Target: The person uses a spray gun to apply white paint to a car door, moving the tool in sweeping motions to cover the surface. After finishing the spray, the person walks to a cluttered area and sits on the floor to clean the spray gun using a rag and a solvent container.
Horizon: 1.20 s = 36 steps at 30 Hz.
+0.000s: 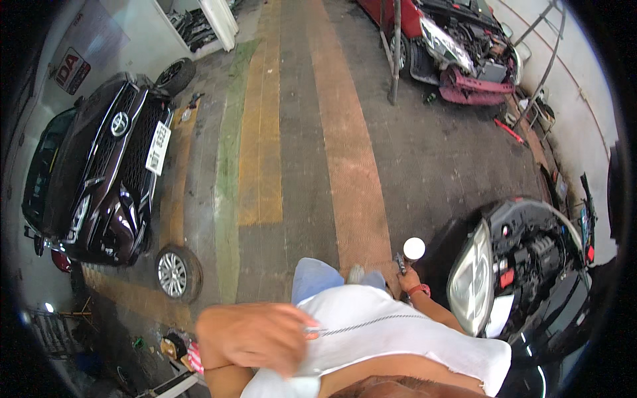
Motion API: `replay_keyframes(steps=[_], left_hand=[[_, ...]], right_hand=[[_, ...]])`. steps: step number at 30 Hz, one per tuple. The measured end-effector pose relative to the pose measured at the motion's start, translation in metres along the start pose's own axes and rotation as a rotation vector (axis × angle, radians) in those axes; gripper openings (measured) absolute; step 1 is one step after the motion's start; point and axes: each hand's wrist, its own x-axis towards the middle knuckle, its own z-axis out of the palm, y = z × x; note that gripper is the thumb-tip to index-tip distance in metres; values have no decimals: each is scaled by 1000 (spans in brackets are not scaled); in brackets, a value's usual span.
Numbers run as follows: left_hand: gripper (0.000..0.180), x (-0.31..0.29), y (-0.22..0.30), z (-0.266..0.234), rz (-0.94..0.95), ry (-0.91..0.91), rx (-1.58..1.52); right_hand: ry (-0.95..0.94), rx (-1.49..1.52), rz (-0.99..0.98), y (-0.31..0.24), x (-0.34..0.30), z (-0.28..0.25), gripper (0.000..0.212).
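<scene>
My right hand (408,276), with a red band at its wrist, is closed round a spray gun (401,263). The gun has a grey body, and a round white cup (414,248) shows on top. It is held low beside my right leg, over the floor. In front of my chest my left hand (255,337) is bent inward and blurred by motion, its fingers curled. A thin dark twisted cord (371,323) runs across my white shirt (358,302) to those fingertips, which look pinched on its end.
A dark car (99,172) stands at the left, with a loose wheel (178,274) on the floor beside it. Close at my right is a car with its engine bay exposed (524,265). A red car (458,60) without its front bumper stands far right, near a metal post (395,53).
</scene>
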Motion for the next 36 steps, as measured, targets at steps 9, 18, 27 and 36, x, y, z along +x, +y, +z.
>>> replay_keyframes(steps=[9, 18, 27, 36], left_hand=[[34, -128, -168, -249, 236, 1362, 304], [32, -103, -226, -608, -43, 1081, 151], [35, 63, -336, -930, -153, -33, 37], [31, 262, -348, -1190, 385, -134, 151]], right_hand=[[-72, -109, -208, -225, 316, -196, 61], [67, 42, 21, -356, 473, -250, 66], [-84, 186, 249, -459, 677, -233, 71], [-30, -79, 58, -656, 1026, -407, 64]])
